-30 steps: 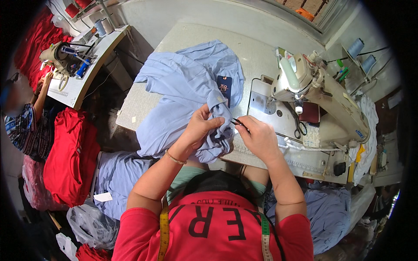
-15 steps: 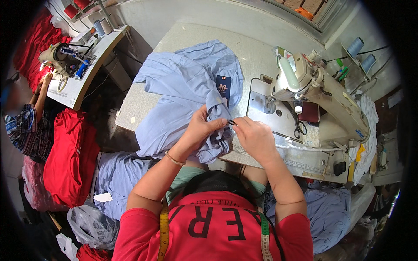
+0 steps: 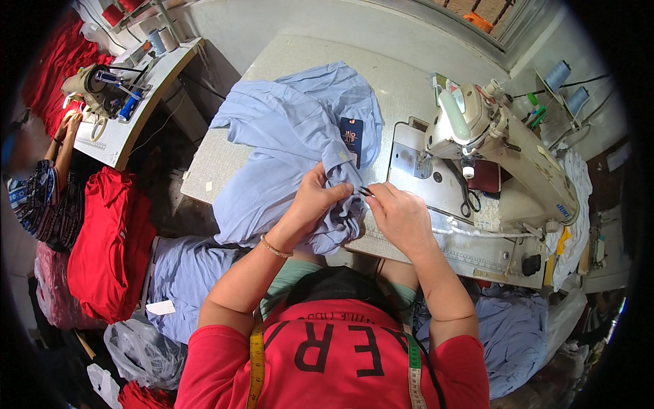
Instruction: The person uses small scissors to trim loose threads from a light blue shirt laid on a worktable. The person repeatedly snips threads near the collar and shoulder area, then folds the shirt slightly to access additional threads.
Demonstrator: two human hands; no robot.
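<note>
A light blue garment [image 3: 272,150] lies bunched across the table and hangs over its near edge. My left hand [image 3: 319,196] pinches a fold of this cloth between thumb and fingers. Close by on the right, my right hand [image 3: 400,215] grips small black thread snips [image 3: 366,192], mostly covered by the fingers. Their two dark tips point left, at the cloth beside my left thumb. A dark blue hang tag [image 3: 351,138] rests on the garment just beyond my hands.
A sewing machine [image 3: 504,150] stands at the right, with black scissors [image 3: 469,200] on its bed. Blue thread cones [image 3: 557,75] sit behind it. At far left a person works at another machine [image 3: 88,88]. Red cloth [image 3: 112,252] and blue cloth [image 3: 187,283] are piled at my left.
The snips' tips have parted slightly and show more plainly beside the cloth. Both hands stay almost in place, and the garment has hardly shifted.
</note>
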